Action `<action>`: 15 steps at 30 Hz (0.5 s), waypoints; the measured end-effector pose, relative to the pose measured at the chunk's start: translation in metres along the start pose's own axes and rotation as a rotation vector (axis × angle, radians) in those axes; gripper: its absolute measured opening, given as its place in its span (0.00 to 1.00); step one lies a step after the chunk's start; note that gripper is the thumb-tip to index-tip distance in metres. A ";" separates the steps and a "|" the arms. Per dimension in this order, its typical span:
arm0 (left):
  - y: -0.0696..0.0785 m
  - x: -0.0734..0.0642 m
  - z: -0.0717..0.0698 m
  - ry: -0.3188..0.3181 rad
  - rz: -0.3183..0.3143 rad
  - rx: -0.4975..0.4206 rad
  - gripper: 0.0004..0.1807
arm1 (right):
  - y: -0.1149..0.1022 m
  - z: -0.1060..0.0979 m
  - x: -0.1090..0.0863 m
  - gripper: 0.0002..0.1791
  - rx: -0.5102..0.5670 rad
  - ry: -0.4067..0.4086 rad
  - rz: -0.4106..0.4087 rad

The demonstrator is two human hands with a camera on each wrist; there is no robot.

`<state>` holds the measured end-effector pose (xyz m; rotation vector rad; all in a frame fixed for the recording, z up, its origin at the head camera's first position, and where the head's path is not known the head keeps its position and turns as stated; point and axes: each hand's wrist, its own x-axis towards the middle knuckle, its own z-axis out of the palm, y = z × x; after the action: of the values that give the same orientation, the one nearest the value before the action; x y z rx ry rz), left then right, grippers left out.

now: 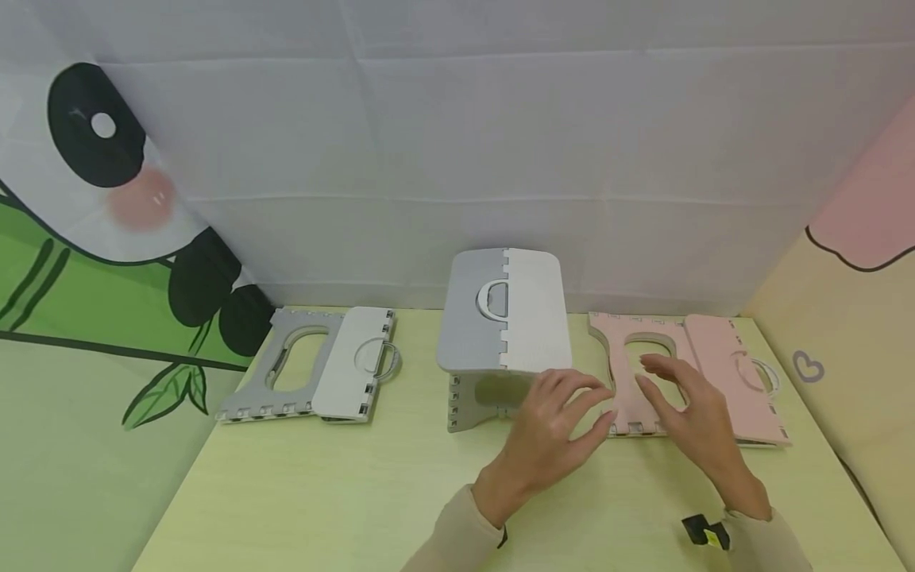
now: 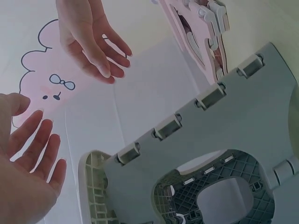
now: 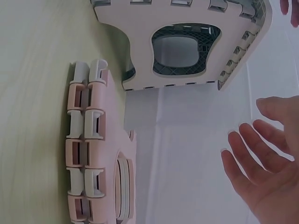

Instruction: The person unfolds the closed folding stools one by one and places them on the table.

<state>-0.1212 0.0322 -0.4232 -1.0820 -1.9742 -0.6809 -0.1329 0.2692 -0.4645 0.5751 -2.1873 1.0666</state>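
An unfolded grey-and-white folding step stool stands upright in the middle, its white handle loop on top. My left hand hovers in front of its right side, fingers loosely bent and holding nothing. To the right, a folded pink step stool lies flat. My right hand hovers over it with thumb and fingers spread apart, holding nothing. The left wrist view shows the stool's grey side panel beneath both hands. In the right wrist view the pink stool's hinged edge faces me.
A second grey-and-white step stool lies folded at the left of the pale yellow table. A small black object sits by my right sleeve. A white backdrop rises behind the table, with printed cloth at both sides.
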 end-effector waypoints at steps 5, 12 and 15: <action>0.006 0.001 0.007 -0.015 0.035 0.021 0.10 | 0.006 -0.005 -0.004 0.25 -0.007 0.005 0.055; 0.014 0.000 0.018 -0.030 0.064 0.047 0.10 | 0.012 -0.011 -0.007 0.24 -0.038 0.027 0.077; 0.017 0.000 0.021 -0.047 0.057 0.060 0.10 | 0.013 -0.013 -0.009 0.24 -0.049 0.045 0.086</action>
<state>-0.1141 0.0564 -0.4341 -1.1227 -1.9831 -0.5667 -0.1303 0.2879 -0.4716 0.4349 -2.2095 1.0564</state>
